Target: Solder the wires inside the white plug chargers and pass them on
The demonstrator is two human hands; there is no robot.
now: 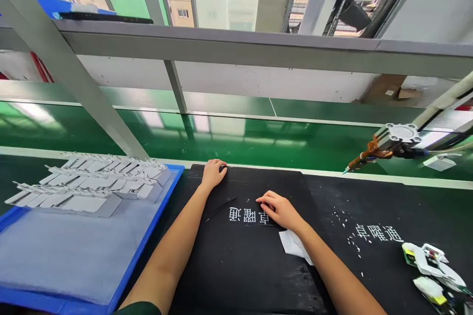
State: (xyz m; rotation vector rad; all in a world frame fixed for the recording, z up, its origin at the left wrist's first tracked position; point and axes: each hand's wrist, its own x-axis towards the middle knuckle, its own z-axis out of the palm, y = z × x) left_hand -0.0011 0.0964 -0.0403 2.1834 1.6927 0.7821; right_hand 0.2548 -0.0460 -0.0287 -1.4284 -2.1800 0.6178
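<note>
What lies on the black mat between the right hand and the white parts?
The head view shows small white scraps and, farther along, white printed characters between the right hand and those white parts.

thin dark tool (221,209): lying slantwise on the black mat (246,270), beside its white characters (247,215)
small dark object (222,168): at the mat's far edge, partly hidden by the left hand (213,173)
white sheet (291,243): on the mat, partly covered by the right forearm (328,266)

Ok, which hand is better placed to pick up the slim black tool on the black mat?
Right hand, probably: its fingertips point towards the slim black tool, close by. The left hand is at the far edge of the black mat.
</note>
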